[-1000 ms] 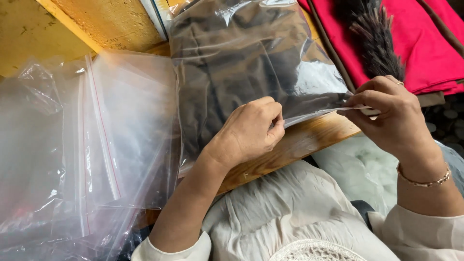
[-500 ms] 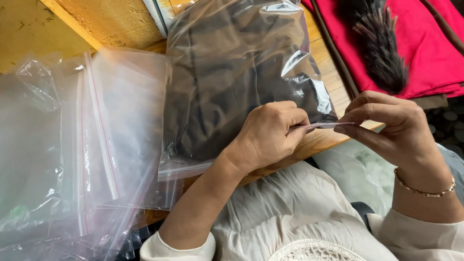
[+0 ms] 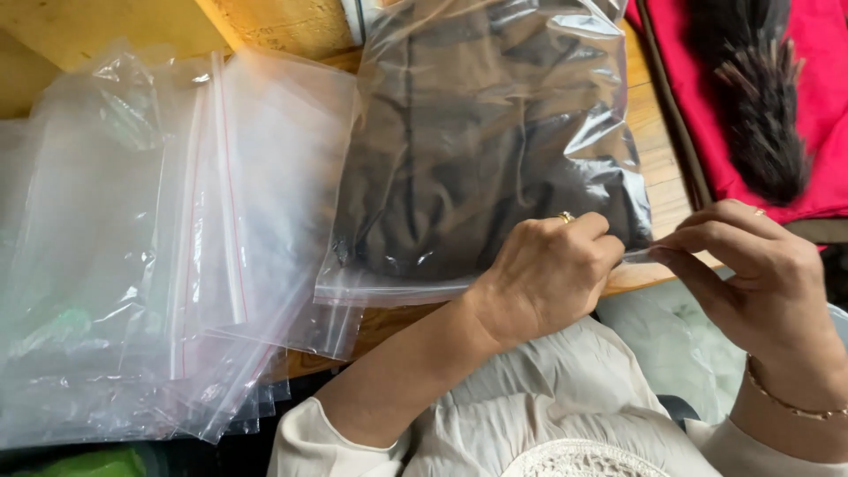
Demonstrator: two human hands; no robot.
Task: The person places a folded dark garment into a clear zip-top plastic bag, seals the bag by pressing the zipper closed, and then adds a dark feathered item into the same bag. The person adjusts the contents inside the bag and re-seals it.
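your left hand point(image 3: 548, 274) and right hand point(image 3: 751, 274) are both pinched on the near edge of the clear bag point(image 3: 495, 150), fingers close together on its closure strip, likely to press it closed. the bag, filled with something dark, lies flat on the wooden worktop point(image 3: 654, 150). left of it sits a pile of empty bags point(image 3: 150, 256); beyond its right side, red cloth point(image 3: 813, 97).

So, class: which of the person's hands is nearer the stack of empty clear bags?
Left. The left hand pinches the filled bag's edge, just right of the stack of empty bags; the right hand is farther right.
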